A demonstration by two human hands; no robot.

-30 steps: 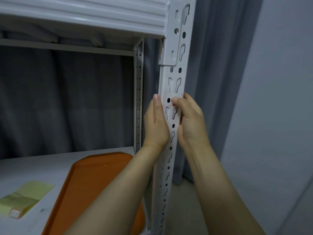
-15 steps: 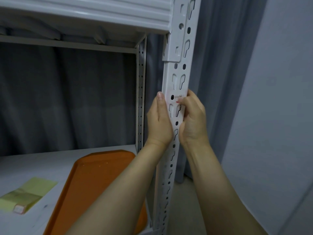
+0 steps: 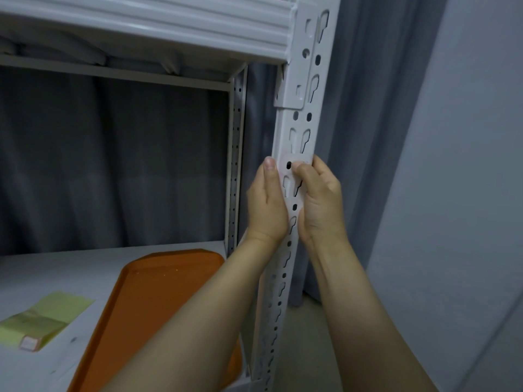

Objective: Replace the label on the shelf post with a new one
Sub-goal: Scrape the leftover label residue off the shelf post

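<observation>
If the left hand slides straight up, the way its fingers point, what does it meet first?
Probably the beam bracket on the shelf post, above the left hand; depth is unclear.

We're in a storage corner, by the look of it: a white metal shelf post (image 3: 300,137) punched with keyhole slots runs up between our fingers (image 3: 317,171). 1 shelf beam (image 3: 169,26) sits above them. 1 shelf board (image 3: 56,273) below-left carries an orange tray (image 3: 158,306) and a yellow sheet (image 3: 53,309). Behind the fingers hangs a grey curtain (image 3: 113,165); right of them, a plain wall (image 3: 467,165).
</observation>
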